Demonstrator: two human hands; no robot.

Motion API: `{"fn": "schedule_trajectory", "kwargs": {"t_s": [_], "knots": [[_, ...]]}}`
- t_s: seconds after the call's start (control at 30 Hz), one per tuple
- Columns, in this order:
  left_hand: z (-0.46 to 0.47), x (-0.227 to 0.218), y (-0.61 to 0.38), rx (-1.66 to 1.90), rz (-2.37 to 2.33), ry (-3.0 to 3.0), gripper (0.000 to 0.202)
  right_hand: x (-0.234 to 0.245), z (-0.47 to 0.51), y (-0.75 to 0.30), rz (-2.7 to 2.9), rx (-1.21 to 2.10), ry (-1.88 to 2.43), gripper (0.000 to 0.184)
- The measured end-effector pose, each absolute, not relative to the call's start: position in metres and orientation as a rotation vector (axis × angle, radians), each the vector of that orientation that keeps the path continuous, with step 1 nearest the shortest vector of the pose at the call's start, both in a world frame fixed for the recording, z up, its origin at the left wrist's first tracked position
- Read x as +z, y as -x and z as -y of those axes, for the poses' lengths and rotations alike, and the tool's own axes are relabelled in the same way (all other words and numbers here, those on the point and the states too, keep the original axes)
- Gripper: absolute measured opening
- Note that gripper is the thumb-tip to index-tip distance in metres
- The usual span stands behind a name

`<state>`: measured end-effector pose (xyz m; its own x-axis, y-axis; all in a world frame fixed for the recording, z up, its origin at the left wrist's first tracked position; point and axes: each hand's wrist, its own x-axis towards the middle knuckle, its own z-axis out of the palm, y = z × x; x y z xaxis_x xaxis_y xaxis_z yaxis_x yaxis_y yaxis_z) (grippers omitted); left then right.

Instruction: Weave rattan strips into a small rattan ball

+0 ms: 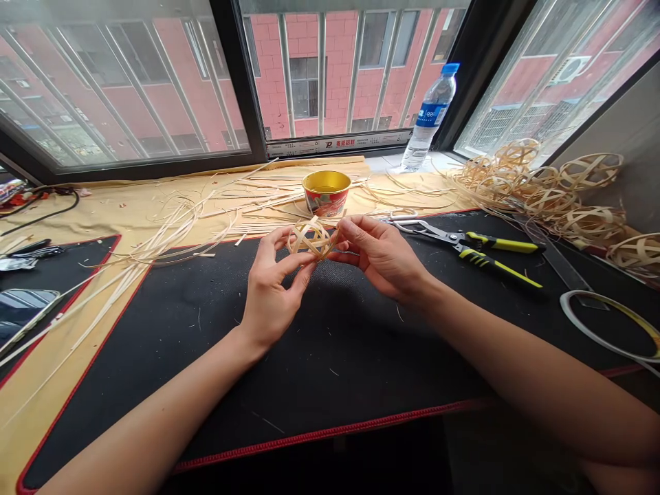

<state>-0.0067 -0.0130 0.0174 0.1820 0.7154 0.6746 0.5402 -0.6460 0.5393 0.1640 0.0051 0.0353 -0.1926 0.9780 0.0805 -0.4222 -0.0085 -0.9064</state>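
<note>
A small woven ball of pale bamboo strips [310,238] is held up over the black mat [320,371] between both hands. My left hand [271,292] pinches its left and lower side with fingers closed on the strips. My right hand [379,254] grips its right side, fingers curled round a strip end. Right behind the ball stands a paper cup with a yellow inside [326,192].
Loose bamboo strips [170,230] lie spread over the yellow cloth at the left and back. Yellow-handled shears [471,247] rest on the mat at the right. Several finished woven balls [562,189] pile up by the right window. A water bottle [429,117] stands on the sill.
</note>
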Motion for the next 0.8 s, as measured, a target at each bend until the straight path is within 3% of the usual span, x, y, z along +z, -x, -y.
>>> {"fn": "schedule_trajectory", "kwargs": {"t_s": [0.23, 0.57, 0.8], "knots": [[0.016, 0.017, 0.006, 1.55, -1.188, -2.204, 0.011, 0.045, -0.002, -0.163, 0.971, 1.653, 0.706, 0.022], [0.018, 0.025, 0.005, 1.579, -1.206, -1.785, 0.018, 0.044, 0.006, -0.153, 1.112, 1.545, 0.603, 0.025], [0.018, 0.029, 0.006, 1.566, -1.12, -1.845, 0.011, 0.041, 0.015, -0.151, 1.045, 1.593, 0.586, 0.017]]}}
